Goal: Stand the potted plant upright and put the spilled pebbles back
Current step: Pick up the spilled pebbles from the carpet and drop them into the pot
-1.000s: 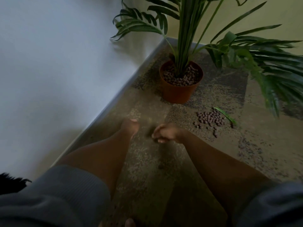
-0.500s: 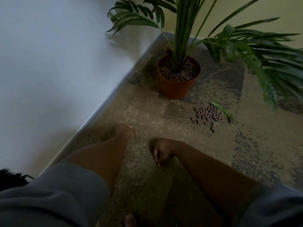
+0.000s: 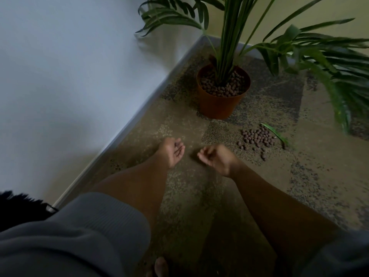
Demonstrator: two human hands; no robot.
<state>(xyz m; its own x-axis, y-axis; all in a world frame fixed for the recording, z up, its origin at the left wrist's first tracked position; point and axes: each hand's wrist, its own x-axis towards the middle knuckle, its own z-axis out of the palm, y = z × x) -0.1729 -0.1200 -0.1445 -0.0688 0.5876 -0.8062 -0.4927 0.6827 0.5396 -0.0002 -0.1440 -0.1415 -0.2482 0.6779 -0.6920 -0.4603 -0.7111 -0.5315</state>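
Observation:
The orange pot [image 3: 217, 104] stands upright near the wall corner, its palm plant [image 3: 229, 37] rising out of a layer of brown pebbles [image 3: 223, 87]. A pile of spilled pebbles [image 3: 257, 136] lies on the carpet to the right in front of the pot. My left hand [image 3: 172, 150] hovers palm up and cupped, with a few dark pebbles in the palm. My right hand [image 3: 215, 157] is just to its right, a little left of the pile. Its fingers are loosely curled and apart, pointing at the left palm, and nothing shows between them.
A fallen green leaf [image 3: 276, 134] lies at the right edge of the pile. Long fronds [image 3: 329, 62] hang over the floor on the right. A white wall and skirting board [image 3: 127, 124] run along the left. My toe [image 3: 159, 266] shows at the bottom.
My right hand has lifted off the carpet and turned toward the left hand. My left hand has rolled palm up into a cup. The view has shifted slightly.

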